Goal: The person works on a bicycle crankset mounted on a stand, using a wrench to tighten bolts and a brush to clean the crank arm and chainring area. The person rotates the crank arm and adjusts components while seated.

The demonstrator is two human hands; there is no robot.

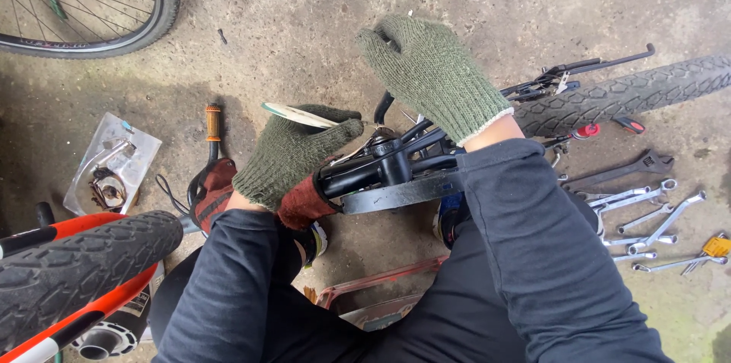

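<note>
**Gloved hands over a bicycle handlebar stem**

At the far left stands a bicycle wheel (91,5) with an orange frame. Nearer, on the concrete floor (304,35), lies a clear plastic packet (110,169) of small parts. At the near left corner a black tyre (76,268) crosses an orange frame tube.

The left hand (293,153), in a green knitted glove, is closed on a thin pale disc (301,114), pinching it between thumb and fingers. Just left of that hand lies an orange-ended grip (212,123). Below it a dark red rag (304,203) sits against the wrist.

The black handlebar stem (392,161) lies between the two hands, right of the left hand and beneath the right forearm, close to the person's knees.

The right hand (430,73), also gloved in green, hovers above the stem with fingers together and mostly straight, holding nothing visible.

Further right, a brake lever (579,73) and another tyre (632,92) stretch away. On the floor at the near right lie an adjustable spanner (620,169) and a scatter of silver spanners (647,218).
</note>
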